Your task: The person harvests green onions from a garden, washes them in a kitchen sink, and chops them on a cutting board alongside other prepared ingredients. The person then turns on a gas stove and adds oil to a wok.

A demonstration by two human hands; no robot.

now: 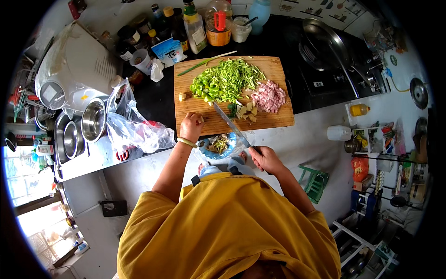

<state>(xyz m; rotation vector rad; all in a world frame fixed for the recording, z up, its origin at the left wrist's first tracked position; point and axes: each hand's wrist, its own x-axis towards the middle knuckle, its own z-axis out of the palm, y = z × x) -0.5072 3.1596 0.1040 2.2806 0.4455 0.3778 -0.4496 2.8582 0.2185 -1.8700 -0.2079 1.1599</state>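
Observation:
My right hand (266, 159) grips the dark handle of a kitchen knife (230, 122), its blade slanting over the front of a wooden cutting board (209, 120). My left hand (191, 125) is at the board's front left, its fingers curled around a small pale piece, perhaps ginger or garlic. On the board lie chopped green stalks (231, 77), diced pink meat (268, 96) and sliced pale pieces (248, 111) beside a bit of dark green leaf. A small tan lump (182, 97) sits near the left edge. One long green stalk (205, 63) lies along the back.
Below the board's front edge hangs a blue bag with scraps (219, 144). Left are a clear plastic bag (139, 129) and steel bowls (94, 120). Bottles and jars line the back, among them an oil jug (218, 26). A pan (324, 42) rests on the stove at right.

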